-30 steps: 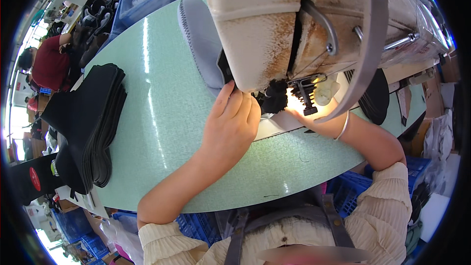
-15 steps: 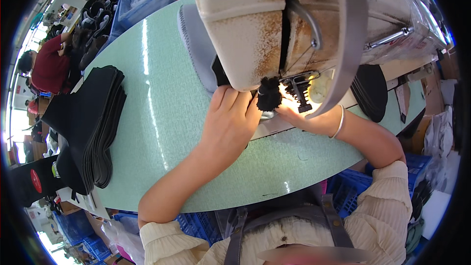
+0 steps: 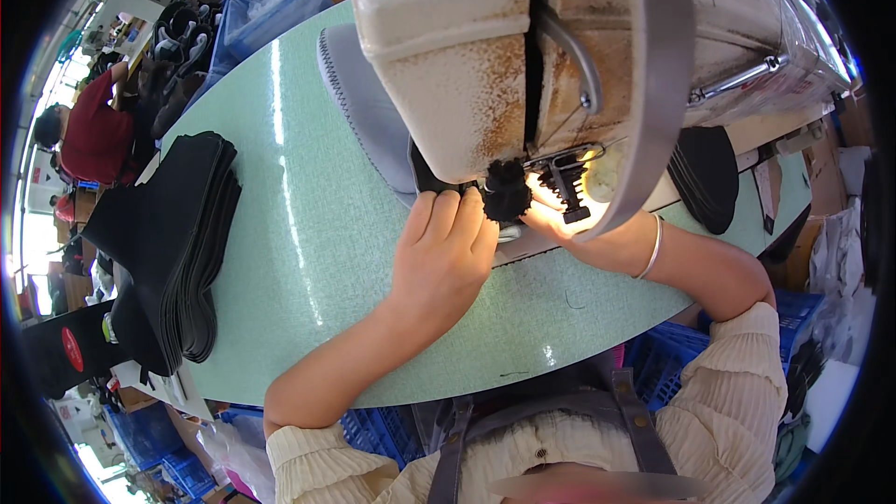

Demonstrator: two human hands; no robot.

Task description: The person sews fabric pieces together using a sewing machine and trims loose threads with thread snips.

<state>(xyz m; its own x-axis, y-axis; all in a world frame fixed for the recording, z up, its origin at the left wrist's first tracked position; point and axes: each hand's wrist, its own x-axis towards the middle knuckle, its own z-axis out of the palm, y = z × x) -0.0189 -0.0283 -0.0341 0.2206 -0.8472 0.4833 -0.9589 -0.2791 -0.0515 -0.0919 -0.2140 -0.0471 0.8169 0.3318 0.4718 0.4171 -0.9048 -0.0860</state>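
A worn cream sewing machine [image 3: 448, 75] stands over the work, its lamp glaring by the needle. Under its head lies a grey fabric piece [image 3: 359, 117] with zigzag stitching along its edge. A black fabric piece [image 3: 427, 171] shows beside it, mostly hidden by the machine. My left hand [image 3: 443, 257] is closed, its bent fingers gripping the black piece's near edge, left of the needle. To the right of a black fuzzy ball [image 3: 507, 190], my right hand [image 3: 602, 241] reaches in with fingers drawn together. Machine parts and glare hide its fingertips and what they hold.
Stacked black cut pieces [image 3: 177, 243] lie on the left of the green table [image 3: 308, 224]. Another black stack [image 3: 702, 177] sits at the right. A curved metal guard [image 3: 658, 84] arches above my right hand. Blue crates [image 3: 665, 355] stand below the table edge. One person [image 3: 96, 126] works far left.
My left hand has come slightly toward me, its fingers still on the black piece. More of the grey piece shows left of the machine. The whole view has shifted a little.
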